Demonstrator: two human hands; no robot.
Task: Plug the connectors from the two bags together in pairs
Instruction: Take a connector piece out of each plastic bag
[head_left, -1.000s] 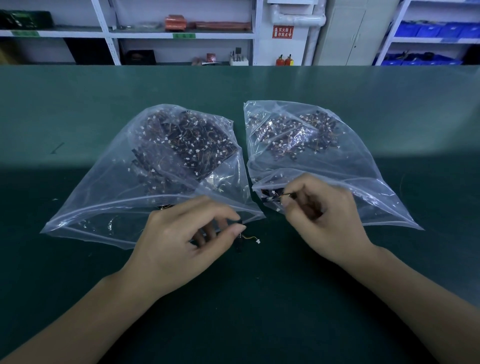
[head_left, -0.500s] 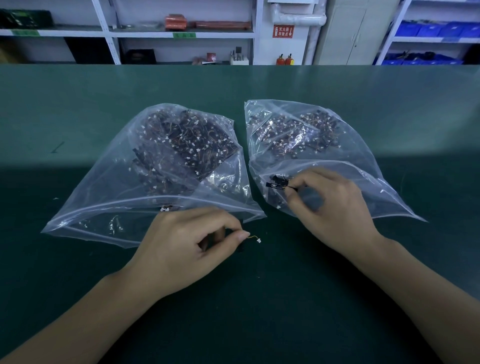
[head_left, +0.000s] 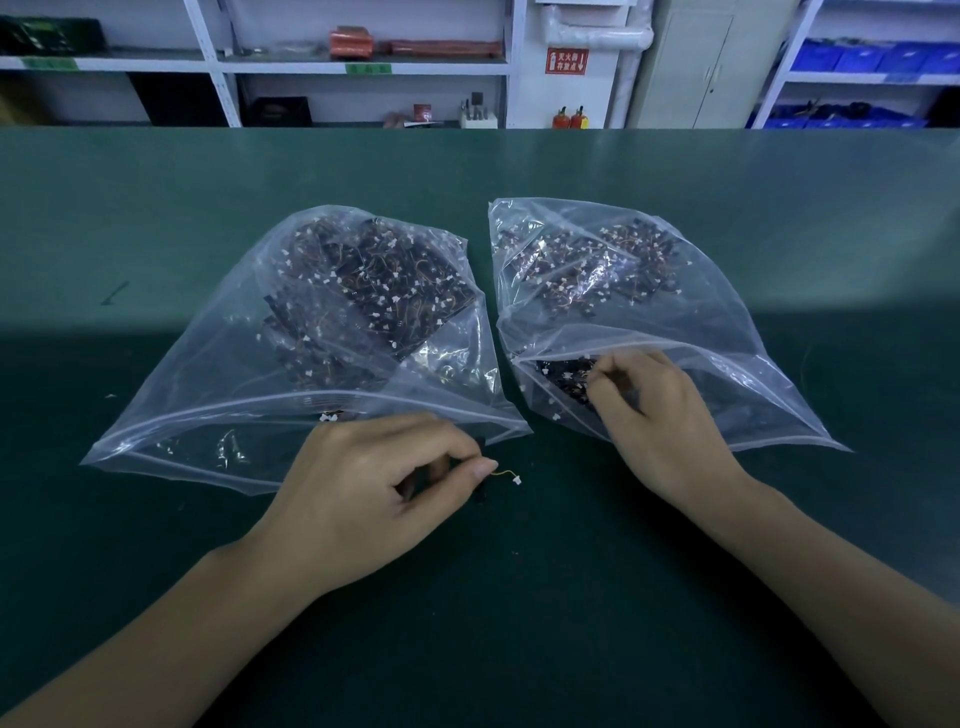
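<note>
Two clear zip bags lie side by side on the green table (head_left: 156, 208) in the head view, each heaped with dark wired connectors tipped in white. The left bag (head_left: 218, 374) has its mouth toward the person, and the left hand (head_left: 363, 493) rests just in front of that mouth, its knuckles overlapping the bag's lip. Its thumb and forefinger are curled together, pinching a small connector (head_left: 506, 475); only a thin yellow wire and a white plug tip stick out beyond the fingertips, and a dark part beneath the fingers is mostly hidden.

The right hand (head_left: 660, 415) reaches into the mouth of the right bag (head_left: 727, 322), fingers bent down among a dark cluster of connectors (head_left: 561, 374) just past the fingertips. Plastic film and the hand itself cover the fingertips, so whether they grip a piece cannot be told. Single connectors deeper in both bags blur into a mass behind the glare of the plastic. Both forearms are cut off by the lower edge of the frame.
</note>
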